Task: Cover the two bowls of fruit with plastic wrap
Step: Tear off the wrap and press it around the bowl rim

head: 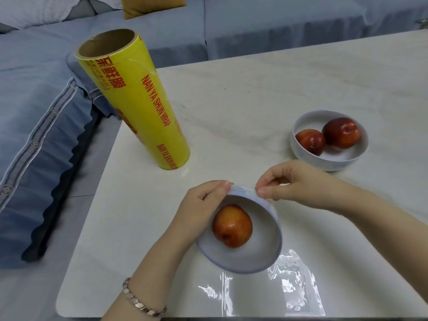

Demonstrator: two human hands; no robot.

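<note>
tilted bowl (277, 224) near table (254, 100) front edge, one red fruit (232, 225) | we pinch clear wrap (296, 286) at rim: left hand (203, 201), right hand (297, 183)

Near bowl (254, 267), white with a bluish rim, tips toward the viewer between both hands, one red-orange fruit (232, 225) inside. Left hand (203, 205) and right hand (291, 184) pinch clear plastic wrap (294, 293) at its far rim. The film seems stretched over the mouth, its shiny tail lying below the wrists. Beyond the right hand sits the second bowl (347, 158), upright and uncovered, holding two red fruits (341, 133). Past the left hand stands the yellow roll (136, 100).
</note>
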